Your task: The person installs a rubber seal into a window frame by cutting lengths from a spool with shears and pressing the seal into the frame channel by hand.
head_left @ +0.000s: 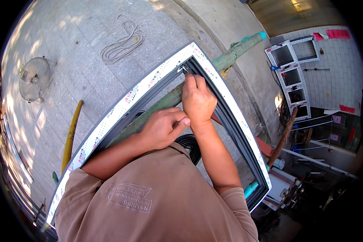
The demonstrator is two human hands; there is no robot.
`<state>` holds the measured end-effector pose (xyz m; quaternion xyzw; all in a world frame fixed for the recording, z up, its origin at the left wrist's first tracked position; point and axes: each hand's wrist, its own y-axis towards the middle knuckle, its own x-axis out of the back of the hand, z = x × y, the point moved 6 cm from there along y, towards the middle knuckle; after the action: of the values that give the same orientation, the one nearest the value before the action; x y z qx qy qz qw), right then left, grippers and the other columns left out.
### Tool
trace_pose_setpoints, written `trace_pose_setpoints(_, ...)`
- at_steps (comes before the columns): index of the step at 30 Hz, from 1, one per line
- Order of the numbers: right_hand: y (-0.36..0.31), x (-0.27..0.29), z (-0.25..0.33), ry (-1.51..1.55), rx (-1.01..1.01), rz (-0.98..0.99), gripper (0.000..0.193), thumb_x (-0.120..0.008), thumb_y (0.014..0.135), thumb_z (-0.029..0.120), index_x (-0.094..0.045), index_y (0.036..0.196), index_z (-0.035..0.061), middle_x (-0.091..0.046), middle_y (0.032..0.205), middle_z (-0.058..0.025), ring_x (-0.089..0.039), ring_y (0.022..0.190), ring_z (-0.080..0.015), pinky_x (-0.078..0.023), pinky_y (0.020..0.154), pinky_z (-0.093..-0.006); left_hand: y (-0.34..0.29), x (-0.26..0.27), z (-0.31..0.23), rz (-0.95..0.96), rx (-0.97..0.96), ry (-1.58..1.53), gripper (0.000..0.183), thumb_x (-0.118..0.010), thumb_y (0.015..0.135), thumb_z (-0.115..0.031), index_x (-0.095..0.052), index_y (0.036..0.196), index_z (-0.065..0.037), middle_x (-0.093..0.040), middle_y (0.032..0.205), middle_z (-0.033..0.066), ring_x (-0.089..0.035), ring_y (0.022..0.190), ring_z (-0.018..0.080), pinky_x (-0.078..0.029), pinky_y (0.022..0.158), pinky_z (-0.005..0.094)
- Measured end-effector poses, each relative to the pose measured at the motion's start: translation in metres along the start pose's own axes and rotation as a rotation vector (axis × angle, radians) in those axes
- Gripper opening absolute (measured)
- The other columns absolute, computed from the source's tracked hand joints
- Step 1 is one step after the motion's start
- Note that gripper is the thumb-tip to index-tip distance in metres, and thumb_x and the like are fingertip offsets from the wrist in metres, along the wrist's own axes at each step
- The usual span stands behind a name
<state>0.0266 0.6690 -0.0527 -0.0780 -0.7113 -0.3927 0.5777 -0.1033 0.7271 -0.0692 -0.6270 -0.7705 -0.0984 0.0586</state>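
A large window frame [138, 89] with white printed film over its face and dark grey inner channels surrounds my arms. My right hand [199, 100] reaches into its far corner, fingers pinched together. Just beyond the fingertips, a small shiny metal piece [182, 69] sits in the corner channel. What the pinch holds is mostly hidden by the fingers. Close beside the right wrist is my left hand [162, 126], its fingers curled in and its thumb lying toward that wrist. Whatever those curled fingers may hold is out of sight.
Under the frame runs a green-wrapped pole [240, 51]. A yellow pole [72, 133] and a fan [34, 79] stand left. Coiled rope [124, 45] lies on the paving. Black coiled hose [194, 146] shows below the frame. More window frames [291, 76] lean at the right wall.
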Motion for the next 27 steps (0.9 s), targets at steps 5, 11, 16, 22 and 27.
trace_pose_setpoints(5, -0.003, 0.000, 0.000, 0.029, 0.010, -0.018, 0.022, -0.080, 0.095, 0.015, -0.082, 0.116, 0.0176, -0.077, 0.109, 0.0002, -0.077, 0.071, -0.0236, -0.062, 0.061, -0.0393, -0.001, 0.000, 0.000, 0.007, 0.007, 0.011, 0.024, -0.063, 0.116, -0.018, -0.079, 0.107, -0.001, -0.073, 0.096, 0.0143, -0.072, 0.080, 0.0284, -0.056, 0.073, 0.0402)
trace_pose_setpoints(11, 0.004, 0.001, 0.005, 0.005, -0.037, 0.025, 0.023, -0.079, 0.093, 0.014, -0.082, 0.116, 0.0164, -0.074, 0.103, -0.0012, -0.075, 0.070, -0.0246, -0.061, 0.061, -0.0403, -0.002, 0.001, 0.002, -0.022, 0.054, -0.067, 0.027, -0.063, 0.117, -0.019, -0.079, 0.106, -0.001, -0.071, 0.094, 0.0134, -0.070, 0.078, 0.0253, -0.055, 0.072, 0.0382)
trace_pose_setpoints(16, 0.007, 0.002, 0.005, -0.011, -0.003, 0.069, 0.025, -0.077, 0.091, 0.013, -0.082, 0.116, 0.0152, -0.073, 0.103, -0.0019, -0.074, 0.070, -0.0248, -0.061, 0.062, -0.0409, -0.002, 0.002, -0.001, -0.009, 0.024, -0.006, 0.027, -0.063, 0.117, -0.020, -0.078, 0.105, -0.001, -0.070, 0.094, 0.0130, -0.068, 0.076, 0.0240, -0.053, 0.069, 0.0369)
trace_pose_setpoints(22, -0.001, -0.001, 0.000, 0.022, 0.007, 0.074, 0.036, -0.076, 0.092, 0.012, -0.080, 0.127, 0.0181, -0.072, 0.108, -0.0022, -0.075, 0.075, -0.0255, -0.063, 0.063, -0.0417, 0.000, 0.001, -0.003, -0.024, 0.047, -0.022, 0.025, -0.066, 0.114, -0.024, -0.075, 0.104, -0.003, -0.066, 0.087, 0.0161, -0.066, 0.077, 0.0375, -0.052, 0.071, 0.0482)
trace_pose_setpoints(27, -0.001, -0.001, 0.003, 0.043, 0.010, 0.142, 0.047, -0.073, 0.092, 0.012, -0.078, 0.138, 0.0229, -0.070, 0.115, -0.0025, -0.076, 0.079, -0.0271, -0.064, 0.064, -0.0440, -0.002, 0.000, 0.000, -0.025, 0.042, -0.018, 0.024, -0.066, 0.114, -0.025, -0.076, 0.106, -0.004, -0.067, 0.089, 0.0165, -0.066, 0.077, 0.0378, -0.052, 0.072, 0.0481)
